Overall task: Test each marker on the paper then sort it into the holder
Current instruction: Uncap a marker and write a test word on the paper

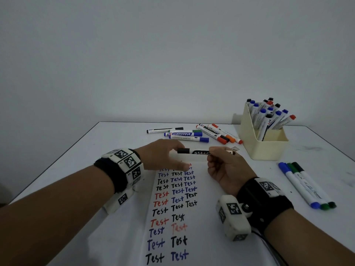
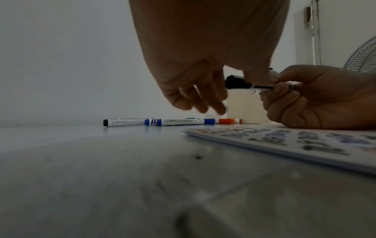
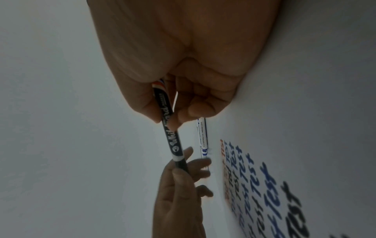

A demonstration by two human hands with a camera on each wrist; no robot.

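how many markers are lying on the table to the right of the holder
3, side by side on the table right of the holder: blue marker, green marker, black marker. None seem hidden there.

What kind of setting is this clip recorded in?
Probably a plain indoor workroom or office: a bare white table against a blank wall, a cream marker holder, and a standing fan at the side.
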